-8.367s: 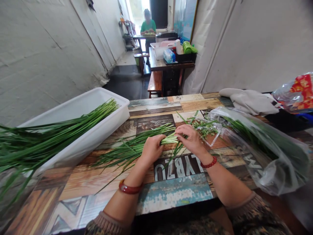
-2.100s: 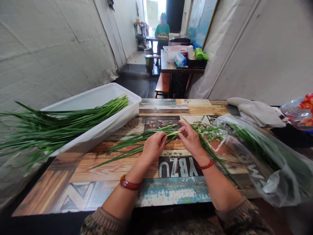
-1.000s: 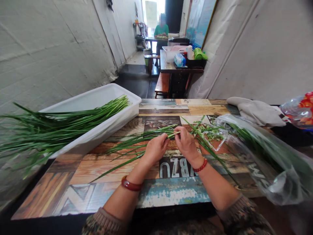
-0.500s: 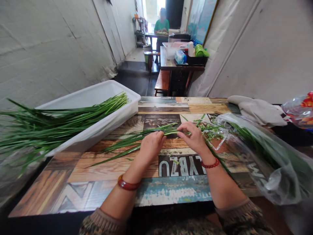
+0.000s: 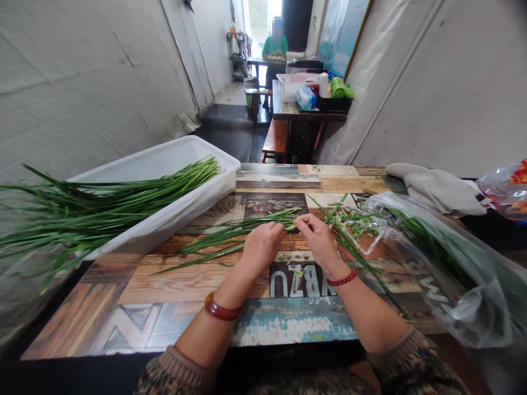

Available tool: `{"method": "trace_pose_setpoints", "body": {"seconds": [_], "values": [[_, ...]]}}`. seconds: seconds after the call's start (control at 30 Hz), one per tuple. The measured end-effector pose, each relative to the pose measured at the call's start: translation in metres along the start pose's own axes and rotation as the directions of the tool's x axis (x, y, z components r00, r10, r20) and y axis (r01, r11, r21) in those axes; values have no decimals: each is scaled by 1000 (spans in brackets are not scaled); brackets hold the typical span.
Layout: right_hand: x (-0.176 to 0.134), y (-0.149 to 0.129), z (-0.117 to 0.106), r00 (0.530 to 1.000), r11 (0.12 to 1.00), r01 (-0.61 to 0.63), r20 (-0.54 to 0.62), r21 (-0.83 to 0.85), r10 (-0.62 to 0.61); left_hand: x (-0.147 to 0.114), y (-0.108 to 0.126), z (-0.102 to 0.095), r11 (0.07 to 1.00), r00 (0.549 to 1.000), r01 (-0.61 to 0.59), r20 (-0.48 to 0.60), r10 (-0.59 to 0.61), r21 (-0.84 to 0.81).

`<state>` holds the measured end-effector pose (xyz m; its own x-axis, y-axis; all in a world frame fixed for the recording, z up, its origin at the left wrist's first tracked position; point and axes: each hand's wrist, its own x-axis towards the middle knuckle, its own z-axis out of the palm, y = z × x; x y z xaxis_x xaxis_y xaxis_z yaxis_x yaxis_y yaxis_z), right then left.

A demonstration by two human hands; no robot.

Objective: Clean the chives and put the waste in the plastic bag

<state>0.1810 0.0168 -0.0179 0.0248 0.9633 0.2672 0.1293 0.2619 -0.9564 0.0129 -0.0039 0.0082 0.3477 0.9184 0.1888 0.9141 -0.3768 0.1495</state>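
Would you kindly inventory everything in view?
Patchwork wood-print table: one, multicoloured, foreground
Rectangular plastic tub: one, white, table's left
Long leafy stalks: many, green, partly in tub
Loose slender stalks: several, green, centre
Leafy trimmings: uncountable, green, right
Plastic bag holding stalks: one, clear, right
Crumpled cloth: one, beige, back right
Plastic package: one, red, far right
Wooden tables, benches: several, brown, background
Containers: several, multicoloured, background
Person: one, green top, background
Left hand: one, red bangle, gripping loose stalks
Right hand: one, red beads, at stalk ends
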Motion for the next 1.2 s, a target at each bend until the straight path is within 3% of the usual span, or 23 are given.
{"method": "trace_pose_setpoints", "body": {"seconds": [0.13,0.23,0.27,0.33,0.4,0.47,0.53,0.7,0.97,1.1,1.2], "values": [[5,5,-8,981,978,-125,-126,167,147,0,-2,2,1000,1000,22,-10,-22,2],[11,0,-26,978,979,-86,-171,185,119,0,-6,3,998,998,53,-30,-54,-21],[12,-3,-32,989,988,-59,-123,142,77,0,-7,2,997,997,66,-38,-68,-46],[13,-9,-42,996,999,24,86,-29,-22,1,-10,1,988,995,84,-44,-90,-132],[14,-13,-47,945,954,174,313,-243,-92,2,-13,0,967,994,89,-43,-103,-239],[13,-12,-46,898,860,324,414,-395,-148,3,-14,-1,944,993,87,-42,-106,-319],[12,-7,-40,898,815,372,394,-445,-194,4,-14,-1,930,996,62,-41,-82,-362],[7,5,-27,954,945,183,280,-269,-105,-1,-6,-1,934,999,-38,-21,33,-354],[6,14,-25,979,990,33,205,-134,-5,-4,0,-4,995,996,-19,89,27,-93],[15,21,-37,993,943,106,87,-315,-83,-1,-14,-9,990,991,132,30,-133,40],[20,23,-45,964,803,262,174,-535,-199,2,-25,-12,980,984,179,-34,-176,86]]}}
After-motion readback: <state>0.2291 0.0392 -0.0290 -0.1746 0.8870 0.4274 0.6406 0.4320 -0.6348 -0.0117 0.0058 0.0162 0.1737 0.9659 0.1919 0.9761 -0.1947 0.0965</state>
